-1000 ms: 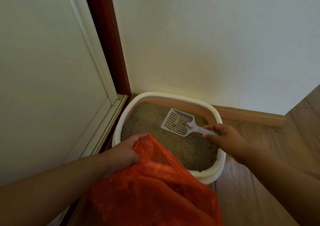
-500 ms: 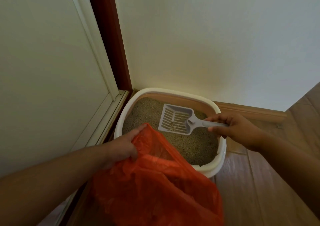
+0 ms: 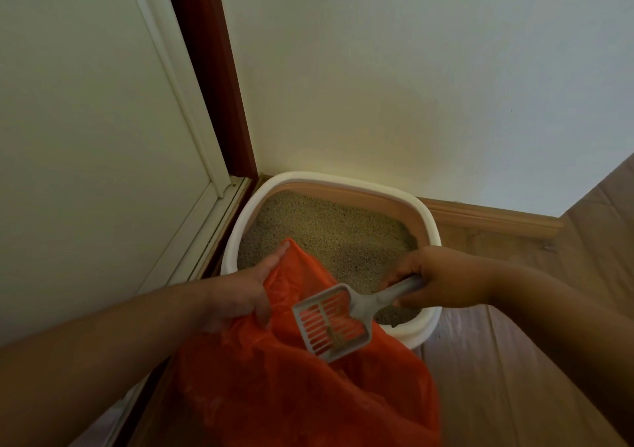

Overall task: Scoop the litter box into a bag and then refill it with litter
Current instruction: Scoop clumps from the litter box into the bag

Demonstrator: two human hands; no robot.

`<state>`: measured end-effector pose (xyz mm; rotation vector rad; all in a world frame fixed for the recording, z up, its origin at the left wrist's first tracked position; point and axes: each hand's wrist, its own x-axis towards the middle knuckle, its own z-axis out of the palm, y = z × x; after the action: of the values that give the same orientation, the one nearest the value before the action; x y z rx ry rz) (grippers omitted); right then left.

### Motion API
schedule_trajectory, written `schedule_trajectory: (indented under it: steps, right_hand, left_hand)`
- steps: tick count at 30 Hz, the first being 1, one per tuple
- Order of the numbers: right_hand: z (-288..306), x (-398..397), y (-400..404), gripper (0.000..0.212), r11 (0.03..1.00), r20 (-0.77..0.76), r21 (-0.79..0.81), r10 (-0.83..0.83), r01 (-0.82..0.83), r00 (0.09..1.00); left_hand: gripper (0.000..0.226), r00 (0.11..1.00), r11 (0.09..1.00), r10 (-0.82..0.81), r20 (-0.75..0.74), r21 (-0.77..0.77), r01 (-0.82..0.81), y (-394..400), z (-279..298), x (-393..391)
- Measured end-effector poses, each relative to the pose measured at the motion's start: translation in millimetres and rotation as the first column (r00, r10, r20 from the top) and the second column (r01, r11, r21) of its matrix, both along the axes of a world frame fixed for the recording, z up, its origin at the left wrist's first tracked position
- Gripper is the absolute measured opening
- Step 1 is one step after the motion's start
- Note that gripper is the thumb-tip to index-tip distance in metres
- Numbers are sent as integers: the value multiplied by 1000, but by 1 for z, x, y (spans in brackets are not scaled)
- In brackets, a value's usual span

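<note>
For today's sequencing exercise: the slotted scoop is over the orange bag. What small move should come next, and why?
Probably tip the scoop so it empties. Its head sits over the orange bag, which the left hand holds open, and the right hand grips the handle. A small clump rests on the slots.

Litter box (image 3: 433, 221) on wooden floor (image 3: 514, 378).

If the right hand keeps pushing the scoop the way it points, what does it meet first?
Likely the orange bag: the right hand aims the scoop down-left over its open mouth, though depth is unclear.
</note>
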<state>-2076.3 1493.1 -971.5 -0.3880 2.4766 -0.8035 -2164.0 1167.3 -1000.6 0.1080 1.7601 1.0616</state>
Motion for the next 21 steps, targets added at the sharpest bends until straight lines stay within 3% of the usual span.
schedule_trajectory:
  steps: [5,9,14,21]
  right_hand:
    - [2,-5,-25,26,942,-61,211,281,-262,958]
    - [11,-10,-40,24,893,-126,305,383,-331,915]
    - [18,-11,-39,27,903,-144,307,358,-302,923]
    - [27,-11,-13,30,992,-73,102,79,-72,994]
  left_hand:
    - [133,999,999,-45,-21,-10,44,-1,-5,1]
    - [132,999,999,-42,-18,-9,42,-2,-5,0]
    - [132,1000,999,-23,-17,-22,23,-1,-3,3]
    - [130,1000,999,-6,-24,-43,5,-1,-1,4]
